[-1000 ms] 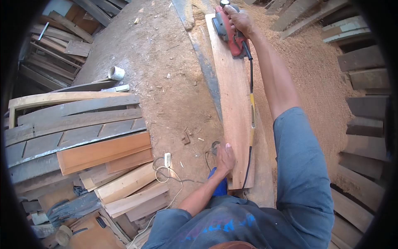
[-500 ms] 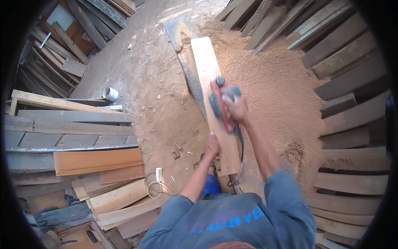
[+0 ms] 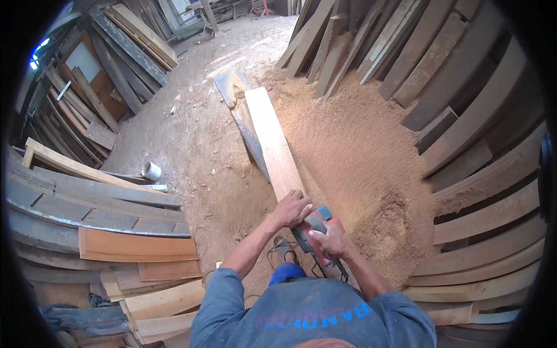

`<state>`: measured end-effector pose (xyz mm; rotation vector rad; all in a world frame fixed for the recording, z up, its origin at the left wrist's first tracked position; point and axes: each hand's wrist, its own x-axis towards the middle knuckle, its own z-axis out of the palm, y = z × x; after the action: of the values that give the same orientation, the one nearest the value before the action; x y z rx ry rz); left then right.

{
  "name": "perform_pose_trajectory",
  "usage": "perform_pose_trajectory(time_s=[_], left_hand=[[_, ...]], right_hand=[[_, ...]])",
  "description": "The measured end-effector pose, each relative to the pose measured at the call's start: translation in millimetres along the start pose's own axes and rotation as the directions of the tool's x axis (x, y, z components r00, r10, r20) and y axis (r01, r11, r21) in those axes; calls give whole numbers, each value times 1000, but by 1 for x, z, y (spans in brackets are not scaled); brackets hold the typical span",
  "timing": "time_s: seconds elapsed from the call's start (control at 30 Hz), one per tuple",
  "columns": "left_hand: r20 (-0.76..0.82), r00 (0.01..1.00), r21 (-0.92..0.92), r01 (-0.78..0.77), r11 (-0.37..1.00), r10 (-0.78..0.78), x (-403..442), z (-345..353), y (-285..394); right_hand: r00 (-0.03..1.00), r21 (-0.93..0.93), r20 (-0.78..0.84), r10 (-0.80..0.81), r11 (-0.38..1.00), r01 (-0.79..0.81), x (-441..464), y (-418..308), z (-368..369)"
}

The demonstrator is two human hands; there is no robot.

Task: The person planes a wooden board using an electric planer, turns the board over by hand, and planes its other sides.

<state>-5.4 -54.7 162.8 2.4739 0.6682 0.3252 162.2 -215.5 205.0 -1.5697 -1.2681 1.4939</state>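
A red and grey electric hand planer sits on the near part of a long pale wooden board. My right hand is closed around its rear handle. At the planer's front end, my left hand is closed with curled fingers; it covers the front knob, which is hidden beneath it. Ahead of both hands, the board stretches away over a dark, worn bench beam. A dark cord trails from the planer's back near my right wrist.
Sawdust and shavings cover the ground to the right. Planks line the right side, and more boards are stacked at left. A white bucket lies tipped on the floor. My shoe shows below the bench.
The planer has come back along the board toward my body in my right hand. My left hand has gone from the board's edge to the planer's front. The view has tilted up.
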Motion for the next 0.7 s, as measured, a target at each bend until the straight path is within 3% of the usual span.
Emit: perform_pose_trajectory(time_s=[0.1,0.2,0.37,0.47,0.5,0.57,0.6,0.7], left_hand=[[-21,990,164,138,977,-137,-8,-9,8],[121,976,158,161,974,-181,-9,-19,4],[233,967,190,58,980,-102,-16,-36,2],[283,955,187,36,982,-88,-21,-46,5],[308,946,189,39,981,-97,-22,-50,7],[300,944,166,89,982,-136,-25,-54,9],[297,942,152,118,981,-159,-26,-53,7],[-52,947,-66,314,947,-317,-40,-36,-22]], right_hand=[[997,22,5,-71,997,70,-7,-1,5],[994,24,40,-100,995,100,-10,-11,4],[990,73,125,-67,996,58,-12,-14,1],[979,28,82,-185,983,183,-3,11,7],[987,56,132,-97,994,90,-4,6,4],[963,102,252,96,987,-125,-6,-7,-2],[981,208,174,-85,977,48,-2,4,8],[997,154,80,20,988,-32,3,22,25]])
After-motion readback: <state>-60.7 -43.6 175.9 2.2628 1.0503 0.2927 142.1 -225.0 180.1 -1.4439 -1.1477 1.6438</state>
